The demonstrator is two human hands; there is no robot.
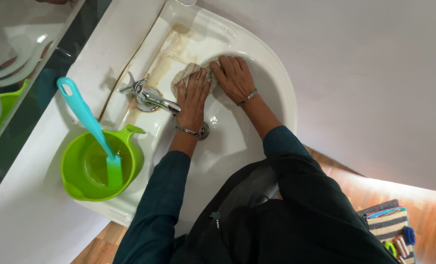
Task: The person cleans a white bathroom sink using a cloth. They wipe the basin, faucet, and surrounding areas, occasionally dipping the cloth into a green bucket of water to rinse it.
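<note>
A crumpled beige cloth lies against the back wall of a white washbasin. My left hand presses flat on the cloth's near side. My right hand presses on its right side, fingers spread over it. Both wrists wear thin metal bangles. Brown staining runs along the basin's back ledge above the cloth. A chrome tap stands just left of my left hand, its spout pointing toward the drain.
A green bowl holding soapy water and a teal-handled brush sits on the basin's left ledge. A mirror edge runs along the left. White wall on the right, wooden floor and a striped mat below.
</note>
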